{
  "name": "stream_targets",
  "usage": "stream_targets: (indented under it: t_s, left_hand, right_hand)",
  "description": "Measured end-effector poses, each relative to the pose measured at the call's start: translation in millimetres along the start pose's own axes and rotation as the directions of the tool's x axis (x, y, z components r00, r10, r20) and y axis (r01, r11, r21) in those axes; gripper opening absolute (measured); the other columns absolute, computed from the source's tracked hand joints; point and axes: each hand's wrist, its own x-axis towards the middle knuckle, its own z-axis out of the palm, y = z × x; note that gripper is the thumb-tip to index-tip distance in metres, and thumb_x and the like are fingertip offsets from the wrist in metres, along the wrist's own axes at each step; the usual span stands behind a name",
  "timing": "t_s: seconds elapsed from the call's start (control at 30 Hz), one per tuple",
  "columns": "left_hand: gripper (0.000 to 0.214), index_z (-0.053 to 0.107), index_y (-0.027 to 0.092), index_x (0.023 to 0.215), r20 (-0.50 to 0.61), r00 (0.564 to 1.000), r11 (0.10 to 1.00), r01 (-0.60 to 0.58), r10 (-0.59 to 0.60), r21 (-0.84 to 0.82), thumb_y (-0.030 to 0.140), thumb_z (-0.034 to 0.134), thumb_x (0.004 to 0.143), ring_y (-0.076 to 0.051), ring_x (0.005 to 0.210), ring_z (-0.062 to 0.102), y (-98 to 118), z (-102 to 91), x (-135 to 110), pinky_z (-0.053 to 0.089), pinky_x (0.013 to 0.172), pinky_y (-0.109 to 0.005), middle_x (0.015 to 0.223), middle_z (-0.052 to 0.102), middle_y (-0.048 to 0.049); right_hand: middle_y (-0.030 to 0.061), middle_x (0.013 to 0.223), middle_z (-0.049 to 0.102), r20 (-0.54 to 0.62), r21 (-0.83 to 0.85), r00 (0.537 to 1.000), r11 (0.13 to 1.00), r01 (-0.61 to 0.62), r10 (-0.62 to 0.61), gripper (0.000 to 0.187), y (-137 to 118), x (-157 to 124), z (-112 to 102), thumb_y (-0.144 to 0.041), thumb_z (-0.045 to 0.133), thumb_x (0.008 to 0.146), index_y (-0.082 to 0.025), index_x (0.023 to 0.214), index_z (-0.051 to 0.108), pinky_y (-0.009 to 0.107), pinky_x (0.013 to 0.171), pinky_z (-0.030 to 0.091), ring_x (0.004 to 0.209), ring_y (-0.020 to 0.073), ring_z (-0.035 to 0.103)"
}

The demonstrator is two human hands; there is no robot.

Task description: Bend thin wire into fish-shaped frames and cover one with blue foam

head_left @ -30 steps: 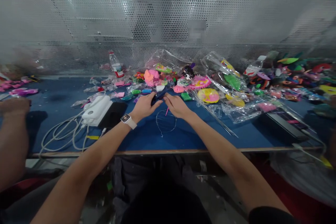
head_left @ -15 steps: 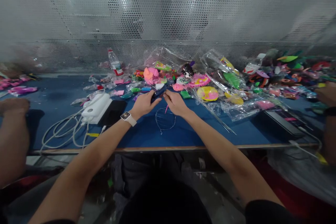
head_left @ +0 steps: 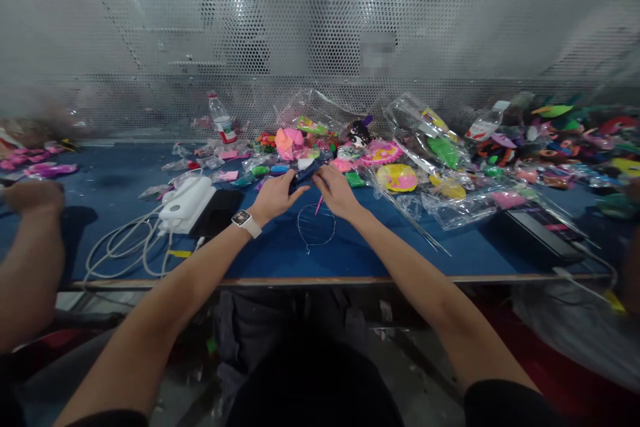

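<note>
Your left hand (head_left: 273,199) clasps a dark blue item (head_left: 304,175), probably steadying it beside your right hand (head_left: 337,193), whose grip I cannot tell.

so the outfit's pretty basic: black top (head_left: 310,380) at bottom centre, with a plain black right sleeve (head_left: 500,403) in the lower right and a bit of the matching left sleeve (head_left: 107,419) in the lower left. forearms are bare down to the left hand (head_left: 274,195) and right hand (head_left: 336,192). left wrist's got a squarish smartwatch (head_left: 241,218), dark screen, tiny bright marks i can't read, whitish strap (head_left: 254,229). dark, creased trousers (head_left: 243,323) below the table edge.
</note>
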Motion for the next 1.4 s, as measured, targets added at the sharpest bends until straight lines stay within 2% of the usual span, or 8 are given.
stream_targets:
  t_s: [0.17,0.3,0.37,0.53,0.7,0.9,1.13,1.4]
  left_hand:
    - [0.056,0.063,0.013,0.118,0.002,1.0,0.999,-0.031,0.031,-0.017,0.065,0.042,0.112,-0.03,0.08,0.075,3,-0.1,-3,0.046,0.069,-0.035,0.088,0.076,-0.0135]
    - [0.052,0.065,0.014,0.115,0.017,0.999,0.998,-0.049,0.05,-0.039,0.063,0.047,0.111,-0.028,0.076,0.074,6,1.2,-5,0.045,0.067,-0.033,0.082,0.074,-0.0108]
    - [0.052,0.065,0.014,0.118,0.015,0.999,0.998,-0.04,0.04,-0.054,0.063,0.048,0.111,-0.029,0.075,0.073,7,1.5,-5,0.045,0.067,-0.034,0.08,0.074,-0.01]
    - [0.048,0.068,0.015,0.121,0.004,1.0,0.995,-0.004,0.005,-0.102,0.059,0.052,0.11,-0.028,0.076,0.073,9,0.2,-6,0.046,0.071,-0.034,0.081,0.074,-0.0096]
    - [0.045,0.07,0.014,0.12,0.046,0.999,0.991,0.001,0.005,-0.13,0.054,0.05,0.112,-0.027,0.074,0.071,12,-2.9,-6,0.046,0.072,-0.034,0.08,0.075,-0.0097]
    - [0.046,0.072,0.014,0.121,0.019,1.0,0.989,-0.013,0.016,-0.149,0.052,0.047,0.111,-0.029,0.079,0.071,13,-2.6,-7,0.049,0.075,-0.036,0.083,0.076,-0.0108]
    - [0.047,0.071,0.017,0.113,0.035,0.998,0.979,-0.052,0.06,-0.197,0.056,0.045,0.109,-0.03,0.082,0.072,11,-4.0,-8,0.049,0.074,-0.037,0.084,0.075,-0.0114]
    - [0.055,0.065,0.016,0.124,0.016,0.981,0.893,-0.171,0.195,-0.416,0.066,0.05,0.103,-0.031,0.102,0.073,7,-14.7,-7,0.056,0.092,-0.043,0.115,0.077,-0.0156]
  right_hand:
    - [0.0115,0.116,0.068,-0.12,-0.063,0.993,0.998,-0.016,0.008,0.017,1,0,-7,-0.029,0.053,0.112,-0.024,0.121,0.066,0.053,0.103,0.056,0.115,0.0311,0.063]
    - [0.0157,0.15,0.055,-0.197,-0.117,0.98,0.993,0.014,-0.037,0.049,-5,0,-17,-0.021,0.058,0.107,-0.026,0.154,0.051,0.059,0.121,0.049,0.144,0.0342,0.052]
    - [0.0133,0.158,0.053,-0.197,-0.17,0.978,0.985,0.04,-0.074,0.052,-6,1,-20,-0.02,0.06,0.107,-0.03,0.157,0.051,0.061,0.124,0.046,0.15,0.0342,0.049]
    - [0.0073,0.135,0.075,-0.135,-0.274,0.971,0.949,0.156,-0.199,0.028,1,3,-22,-0.021,0.063,0.108,-0.029,0.133,0.071,0.06,0.125,0.043,0.141,0.0309,0.06]
    - [0.0037,0.117,0.082,-0.139,-0.352,0.963,0.921,0.169,-0.231,0.015,11,0,-20,-0.024,0.068,0.107,-0.03,0.115,0.079,0.058,0.126,0.039,0.127,0.0281,0.069]
    - [0.0036,0.103,0.081,-0.161,-0.387,0.94,0.896,0.219,-0.3,0.025,13,-1,-20,-0.027,0.06,0.111,-0.028,0.093,0.078,0.056,0.114,0.045,0.112,0.0267,0.071]
    - [0.0099,0.1,0.076,-0.082,-0.362,0.969,0.913,0.187,-0.231,0.04,6,-1,-25,-0.033,0.047,0.115,-0.027,0.087,0.075,0.05,0.091,0.052,0.097,0.0277,0.068]
    - [0.0115,0.108,0.077,-0.002,-0.343,0.978,0.919,0.196,-0.21,0.032,8,-2,-31,-0.034,0.049,0.115,-0.027,0.115,0.08,0.051,0.097,0.053,0.103,0.0298,0.07]
